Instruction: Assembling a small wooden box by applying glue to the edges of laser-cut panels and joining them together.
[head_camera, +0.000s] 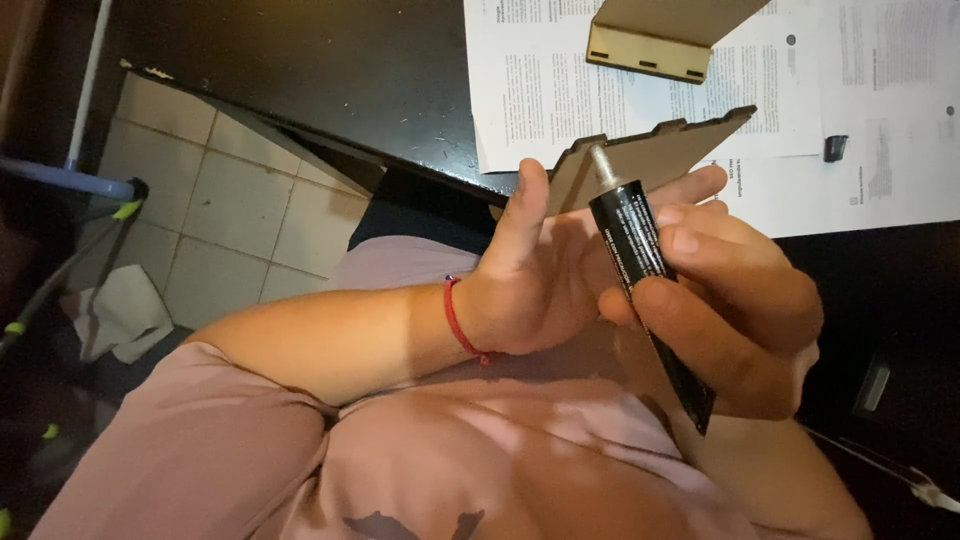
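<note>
My left hand (545, 275) holds a flat brown wooden panel (655, 150) with notched edges, thumb up along its left edge and fingers behind it. My right hand (735, 315) grips a black glue tube (645, 270) with a small metal nozzle. The nozzle tip touches or nearly touches the panel's lower edge. A red string bracelet (458, 322) circles my left wrist. Both hands hover above my lap, in front of the dark table's edge.
A dark table (330, 70) carries printed white sheets (560, 90), a second notched wooden piece (655, 40) and a small black cap (835, 148). Tiled floor (215, 200), a crumpled white cloth (125, 315) and a blue-handled pole (70, 175) lie to the left.
</note>
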